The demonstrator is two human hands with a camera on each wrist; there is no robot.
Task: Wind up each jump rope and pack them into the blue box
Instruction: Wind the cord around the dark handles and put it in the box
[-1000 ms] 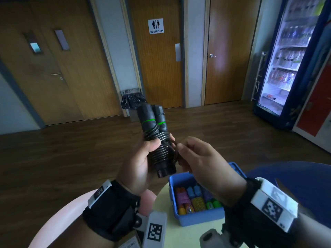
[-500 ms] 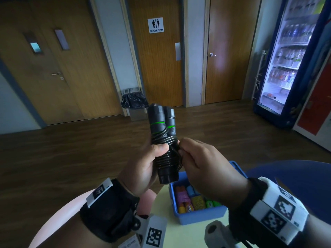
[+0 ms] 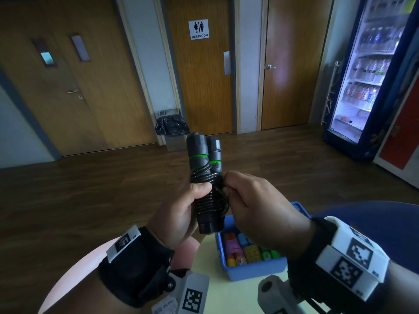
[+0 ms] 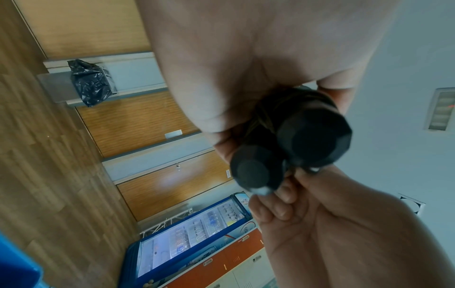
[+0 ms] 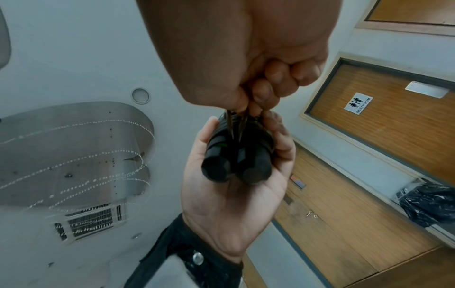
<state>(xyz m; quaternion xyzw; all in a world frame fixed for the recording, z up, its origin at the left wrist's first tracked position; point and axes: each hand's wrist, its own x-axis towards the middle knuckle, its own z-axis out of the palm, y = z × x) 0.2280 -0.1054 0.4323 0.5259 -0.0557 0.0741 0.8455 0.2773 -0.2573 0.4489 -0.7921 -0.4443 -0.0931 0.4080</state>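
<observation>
Handles (image 3: 204,164) nearer; wood floor (image 3: 90,200) behind.

The right hand (image 3: 260,207) has been brought in against the black jump rope (image 3: 207,189); a second ago it was held slightly apart, pinching a free loop of cord. That loop is now drawn tight against the wound coils. The handle bundle, tilted leftward before, has been shifted right and set nearly upright. More of the blue box (image 3: 254,271) is now covered by the right wrist.
</observation>
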